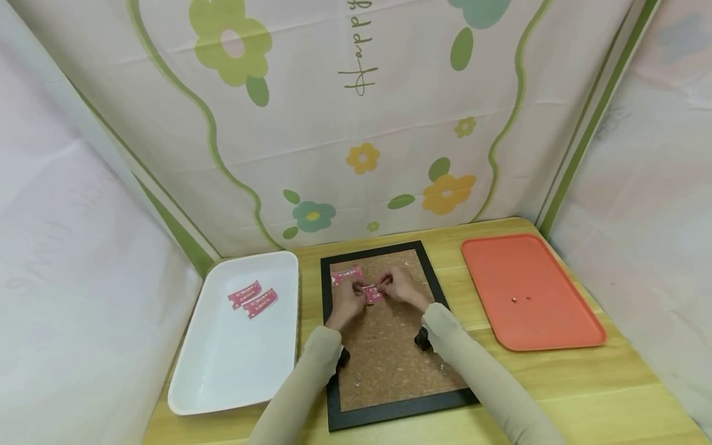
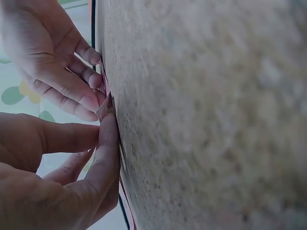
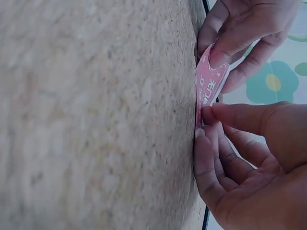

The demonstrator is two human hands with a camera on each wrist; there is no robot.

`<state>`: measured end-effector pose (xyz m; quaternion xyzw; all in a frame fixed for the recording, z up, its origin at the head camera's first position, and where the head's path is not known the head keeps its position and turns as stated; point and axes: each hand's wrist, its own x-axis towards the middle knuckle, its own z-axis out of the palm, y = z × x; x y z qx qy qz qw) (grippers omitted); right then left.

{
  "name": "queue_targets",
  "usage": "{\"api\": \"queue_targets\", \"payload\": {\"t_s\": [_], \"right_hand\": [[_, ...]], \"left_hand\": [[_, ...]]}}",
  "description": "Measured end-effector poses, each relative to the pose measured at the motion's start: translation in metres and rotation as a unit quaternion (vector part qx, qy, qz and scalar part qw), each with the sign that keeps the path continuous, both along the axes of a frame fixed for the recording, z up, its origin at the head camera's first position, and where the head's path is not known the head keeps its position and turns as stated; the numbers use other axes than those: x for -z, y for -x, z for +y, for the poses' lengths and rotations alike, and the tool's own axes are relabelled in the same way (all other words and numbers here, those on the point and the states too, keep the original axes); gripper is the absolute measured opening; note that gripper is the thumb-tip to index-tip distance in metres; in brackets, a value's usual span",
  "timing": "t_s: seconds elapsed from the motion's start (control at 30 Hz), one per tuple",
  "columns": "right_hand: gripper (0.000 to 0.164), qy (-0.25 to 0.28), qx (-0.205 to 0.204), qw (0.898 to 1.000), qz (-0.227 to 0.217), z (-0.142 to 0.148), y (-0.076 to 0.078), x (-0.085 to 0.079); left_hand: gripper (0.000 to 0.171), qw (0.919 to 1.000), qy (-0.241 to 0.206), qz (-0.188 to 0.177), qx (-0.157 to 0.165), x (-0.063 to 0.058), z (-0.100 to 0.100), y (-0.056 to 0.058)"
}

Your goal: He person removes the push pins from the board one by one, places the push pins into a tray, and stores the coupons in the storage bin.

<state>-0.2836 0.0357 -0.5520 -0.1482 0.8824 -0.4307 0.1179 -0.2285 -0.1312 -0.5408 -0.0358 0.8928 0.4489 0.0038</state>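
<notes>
Spare tickets (image 1: 260, 304) lie in the tray (image 1: 236, 352). The left hand (image 1: 346, 303) pinches another ticket (image 1: 375, 295) on the corkboard (image 1: 384, 352); the right hand (image 1: 403, 288) pinches its other end. Positioning seems underway; next calls for steady pressing.

On the bench (image 1: 628, 386), left to right: tub (image 1: 245, 352) with cards (image 1: 259, 303) in it, board (image 1: 384, 371) under more cards (image 1: 347, 274), tray (image 1: 534, 266).
</notes>
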Motion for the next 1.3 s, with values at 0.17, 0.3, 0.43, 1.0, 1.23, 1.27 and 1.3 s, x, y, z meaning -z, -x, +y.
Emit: {"api": "queue_targets", "payload": {"t_s": [0.17, 0.3, 0.43, 1.0, 1.23, 1.27, 1.3], "right_hand": [[0.012, -0.003, -0.011, 1.0, 0.005, 0.004, -0.001, -0.003], [0.015, 0.012, -0.017, 1.0, -0.006, 0.014, -0.001, -0.012], [0.015, 0.015, -0.009, 1.0, 0.009, 0.026, 0.002, -0.017], [0.016, 0.001, 0.026, 0.999, 0.035, 0.065, 0.002, -0.021], [0.019, 0.008, 0.033, 0.999, 0.025, 0.082, 0.001, -0.024], [0.019, 0.009, 0.034, 0.999, 0.026, 0.083, 0.0, -0.024], [0.019, 0.009, 0.035, 0.999, 0.029, 0.086, 0.0, -0.025]], "left_hand": [[0.026, 0.9998, 0.007, 0.002, 0.017, -0.005, -0.002, 0.0], [0.026, 0.9994, 0.016, 0.015, 0.027, -0.012, -0.004, 0.0], [0.026, 0.9986, 0.028, 0.029, 0.033, -0.017, -0.005, 0.001], [0.027, 0.9957, 0.011, 0.088, 0.027, -0.038, -0.019, -0.003], [0.028, 0.9942, -0.008, 0.107, 0.009, -0.055, -0.035, -0.008], [0.029, 0.9943, -0.013, 0.106, 0.005, -0.057, -0.037, -0.009], [0.028, 0.9944, -0.016, 0.105, 0.0, -0.058, -0.04, -0.009]]}}
